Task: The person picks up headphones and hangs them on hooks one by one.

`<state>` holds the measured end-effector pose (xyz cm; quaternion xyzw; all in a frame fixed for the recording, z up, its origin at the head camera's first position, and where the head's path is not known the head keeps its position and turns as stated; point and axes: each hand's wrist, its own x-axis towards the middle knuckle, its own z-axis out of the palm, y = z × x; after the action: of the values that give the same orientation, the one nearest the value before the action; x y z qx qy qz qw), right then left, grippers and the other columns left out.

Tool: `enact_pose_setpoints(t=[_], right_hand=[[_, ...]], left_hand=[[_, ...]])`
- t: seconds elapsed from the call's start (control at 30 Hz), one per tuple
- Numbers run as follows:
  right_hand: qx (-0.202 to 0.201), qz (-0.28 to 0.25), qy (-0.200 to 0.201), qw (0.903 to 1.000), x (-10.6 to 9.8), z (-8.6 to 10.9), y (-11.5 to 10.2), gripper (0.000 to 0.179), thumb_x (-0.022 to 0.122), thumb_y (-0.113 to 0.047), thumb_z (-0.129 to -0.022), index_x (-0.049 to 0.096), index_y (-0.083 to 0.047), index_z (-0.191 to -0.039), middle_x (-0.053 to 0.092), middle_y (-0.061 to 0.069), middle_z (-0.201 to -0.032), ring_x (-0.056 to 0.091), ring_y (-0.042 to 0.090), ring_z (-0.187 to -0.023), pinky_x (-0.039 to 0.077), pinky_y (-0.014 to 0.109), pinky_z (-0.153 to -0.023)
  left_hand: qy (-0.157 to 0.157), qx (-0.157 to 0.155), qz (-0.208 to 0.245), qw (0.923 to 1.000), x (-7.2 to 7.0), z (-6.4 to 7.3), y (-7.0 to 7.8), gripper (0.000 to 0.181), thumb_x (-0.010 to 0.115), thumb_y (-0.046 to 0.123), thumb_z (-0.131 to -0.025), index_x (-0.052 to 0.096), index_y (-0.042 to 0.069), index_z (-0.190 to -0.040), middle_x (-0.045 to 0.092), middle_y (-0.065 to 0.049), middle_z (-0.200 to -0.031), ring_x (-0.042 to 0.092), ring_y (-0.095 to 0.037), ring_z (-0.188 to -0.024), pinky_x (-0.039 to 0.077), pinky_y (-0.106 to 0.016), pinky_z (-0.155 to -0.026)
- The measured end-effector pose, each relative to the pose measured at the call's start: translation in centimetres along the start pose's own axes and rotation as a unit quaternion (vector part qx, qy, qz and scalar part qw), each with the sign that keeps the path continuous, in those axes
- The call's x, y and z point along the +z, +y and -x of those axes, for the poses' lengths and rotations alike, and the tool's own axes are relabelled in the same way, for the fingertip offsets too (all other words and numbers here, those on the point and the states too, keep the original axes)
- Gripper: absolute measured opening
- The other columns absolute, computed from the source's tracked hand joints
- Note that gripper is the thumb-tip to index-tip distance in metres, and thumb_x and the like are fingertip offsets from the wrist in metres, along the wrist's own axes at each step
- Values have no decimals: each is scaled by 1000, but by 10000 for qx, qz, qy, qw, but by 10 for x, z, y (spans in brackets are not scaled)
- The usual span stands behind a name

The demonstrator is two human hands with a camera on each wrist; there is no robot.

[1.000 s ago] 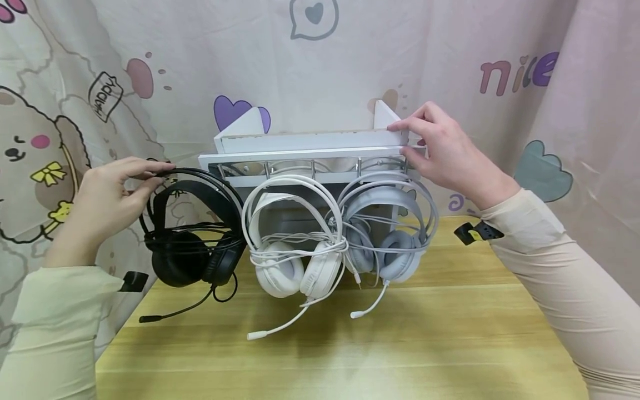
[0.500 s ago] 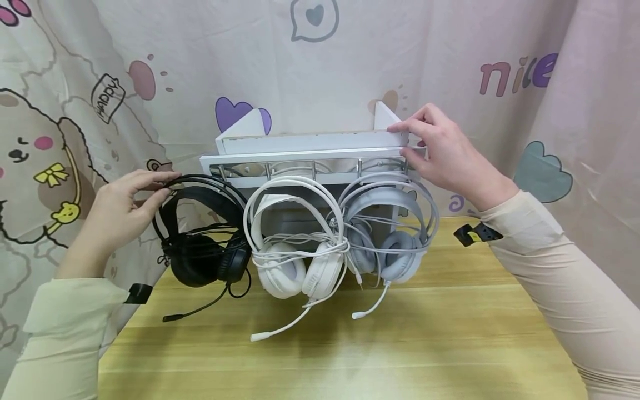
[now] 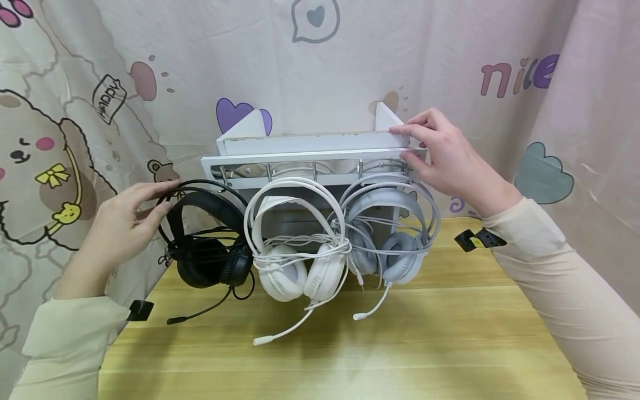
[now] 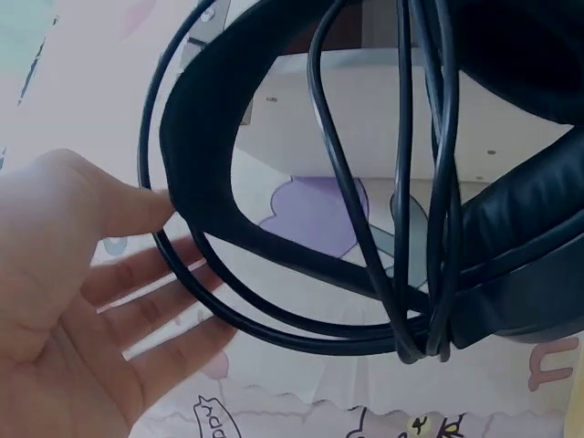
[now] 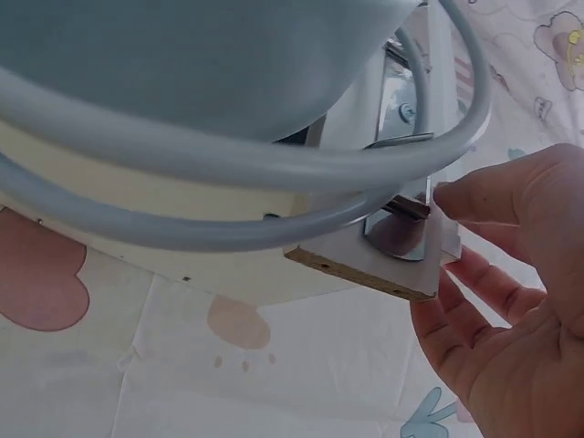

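My left hand [image 3: 122, 225] pinches the outer band of a black headset [image 3: 212, 208] at its upper left side. In the left wrist view the thumb is at the headband [image 4: 196, 137], with the fingers behind the thin bands. The top of this headset is right at the leftmost hook of a white hook rack [image 3: 310, 153]. A white headset [image 3: 320, 272] and a grey-blue headset [image 3: 400, 255] hang from the rack, cables wound round them. My right hand [image 3: 450, 153] grips the rack's right end, thumb in front and fingers behind, close to the grey-blue bands [image 5: 301, 164].
Below the headsets lies a wooden tabletop [image 3: 350, 355]. Microphone booms stick out downward, such as the white microphone [image 3: 263, 340]. A printed curtain [image 3: 350, 61] stands close behind the rack and along the left side.
The left hand and the black headset have moved right and slightly down, bringing its bands to the leftmost hook. The right hand keeps its grip on the rack.
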<state>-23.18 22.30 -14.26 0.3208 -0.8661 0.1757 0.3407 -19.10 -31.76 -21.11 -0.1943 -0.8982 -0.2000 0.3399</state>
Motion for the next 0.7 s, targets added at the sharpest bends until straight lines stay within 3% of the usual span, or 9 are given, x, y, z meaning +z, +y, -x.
enact_pose_setpoints(t=[0.13, 0.2, 0.23, 0.3, 0.37, 0.47, 0.6, 0.7], right_hand=[[-6, -101, 8, 9999, -1, 6, 0, 47, 72, 1, -98, 66, -3, -144, 58, 24, -139, 60, 38, -120, 54, 52, -94], [-29, -143, -5, 9999, -2, 10, -1, 49, 73, 0, -98, 65, -3, -146, 57, 25, -143, 58, 40, -127, 54, 59, -102], [-45, -176, -2, 9998, -2, 12, -2, 50, 73, 0, -98, 64, -3, -147, 57, 25, -146, 57, 42, -130, 52, 61, -106], [-87, -212, -12, 9997, -4, 17, -4, 52, 74, -1, -97, 63, -4, -148, 56, 25, -150, 55, 44, -136, 47, 65, -113], [-148, -245, 11, 9996, -5, 23, -6, 53, 74, -1, -97, 62, -5, -149, 55, 25, -153, 53, 47, -140, 44, 67, -116], [-181, -216, 57, 9996, -7, 34, -9, 54, 74, -2, -97, 62, -6, -149, 54, 24, -156, 53, 47, -143, 42, 67, -118], [-185, -84, 141, 9997, -10, 51, -15, 57, 76, -3, -96, 61, -6, -150, 54, 24, -157, 53, 48, -143, 42, 68, -117], [-128, -7, 225, 9997, -11, 66, -20, 60, 79, -3, -93, 60, -7, -151, 53, 24, -158, 51, 48, -144, 42, 68, -116]], left_hand=[[-49, -131, -19, 9999, 0, 10, 8, 47, 62, 13, -108, 60, 21, -154, 64, -19, -149, 69, -33, -119, 29, 10, -91], [-90, -219, 8, 9997, 0, 16, 13, 52, 61, 14, -108, 54, 23, -159, 60, -22, -153, 66, -51, -121, 43, -4, -105], [-126, -264, 8, 9996, 0, 18, 16, 54, 61, 15, -108, 51, 25, -161, 59, -24, -154, 64, -54, -123, 49, -17, -111], [-213, -352, -31, 9991, -1, 23, 21, 59, 60, 18, -109, 44, 25, -165, 54, -27, -158, 58, -59, -130, 47, -50, -119], [-309, -437, -75, 9985, 0, 29, 27, 63, 59, 19, -110, 37, 25, -169, 48, -28, -162, 53, -61, -133, 38, -77, -111], [-465, -555, -105, 9973, 2, 36, 36, 68, 57, 23, -111, 26, 22, -172, 36, -27, -170, 41, -62, -145, 27, -81, -118], [-569, -721, -206, 9956, 7, 43, 51, 69, 56, 29, -112, 24, 18, -173, 23, -23, -177, 33, -65, -150, 25, -84, -115], [-612, -764, -359, 9945, 12, 47, 64, 68, 55, 33, -113, 25, 16, -172, 21, -22, -178, 34, -64, -150, 28, -88, -110]])
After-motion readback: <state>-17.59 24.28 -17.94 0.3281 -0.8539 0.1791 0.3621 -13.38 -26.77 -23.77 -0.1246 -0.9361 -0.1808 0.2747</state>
